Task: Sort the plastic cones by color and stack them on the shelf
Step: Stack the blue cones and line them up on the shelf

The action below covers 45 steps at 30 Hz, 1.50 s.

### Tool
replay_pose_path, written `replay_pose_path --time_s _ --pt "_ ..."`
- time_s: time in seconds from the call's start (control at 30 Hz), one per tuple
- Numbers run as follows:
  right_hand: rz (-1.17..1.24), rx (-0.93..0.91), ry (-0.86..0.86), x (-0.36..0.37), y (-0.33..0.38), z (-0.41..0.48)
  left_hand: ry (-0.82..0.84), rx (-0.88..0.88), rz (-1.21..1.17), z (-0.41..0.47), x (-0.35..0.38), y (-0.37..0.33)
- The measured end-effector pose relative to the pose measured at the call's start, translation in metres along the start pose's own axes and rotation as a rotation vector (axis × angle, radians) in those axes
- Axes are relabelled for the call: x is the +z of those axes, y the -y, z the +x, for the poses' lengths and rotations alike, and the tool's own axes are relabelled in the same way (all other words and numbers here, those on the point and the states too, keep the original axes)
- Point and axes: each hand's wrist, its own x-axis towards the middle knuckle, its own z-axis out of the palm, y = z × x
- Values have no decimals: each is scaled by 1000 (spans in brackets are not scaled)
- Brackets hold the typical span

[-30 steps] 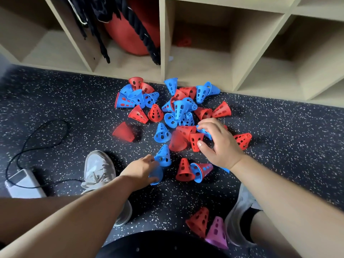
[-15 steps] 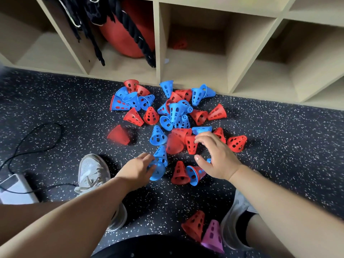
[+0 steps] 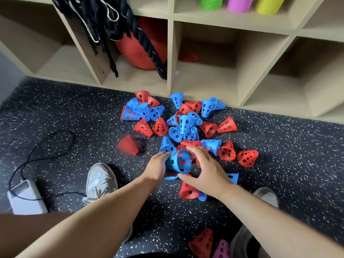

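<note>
A pile of red and blue perforated plastic cones [image 3: 186, 123] lies on the speckled floor in front of the wooden shelf [image 3: 170, 58]. My left hand [image 3: 157, 165] grips a blue cone [image 3: 177, 161] by its narrow end, just above the pile's near side, wide mouth turned to the right. My right hand [image 3: 204, 172] meets it there, index finger on the rim's top and thumb under it. A red cone [image 3: 188, 190] and other blue ones lie partly hidden under my right hand. Green [image 3: 211, 1], purple [image 3: 240, 3] and yellow [image 3: 268, 4] stacks stand on the upper shelf.
One red cone [image 3: 190, 57] lies inside the middle lower cubby. A red ball [image 3: 141, 51] and black ropes [image 3: 145, 43] fill the cubby to its left. A grey device [image 3: 26, 198] with a black cable sits at left. A red [image 3: 202, 243] and a pink cone [image 3: 222, 250] lie near my shoes.
My left hand has lifted the blue cone off the floor and tipped its mouth rightward. My right hand left the pile's middle and came to that cone's rim. The view tilted up, showing the stacks.
</note>
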Motion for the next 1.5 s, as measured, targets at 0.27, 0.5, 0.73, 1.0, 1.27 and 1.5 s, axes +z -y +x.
replay_pose_path --time_s 0.27,0.5,0.73,1.0,1.27,1.5 --pt "131 53 -171 -4 -16 9 -58 467 1293 14 -48 15" --pt "121 79 -210 -5 -28 7 273 541 1974 37 -48 17" --pt "135 78 -243 -5 -29 3 288 617 2093 51 -49 22" --pt "108 109 -251 -8 -31 10 145 615 1792 56 -53 35" --pt "-9 94 17 4 -14 28 95 521 1192 37 -62 39" --pt "67 38 -41 26 2 73 -170 497 954 31 -66 21"
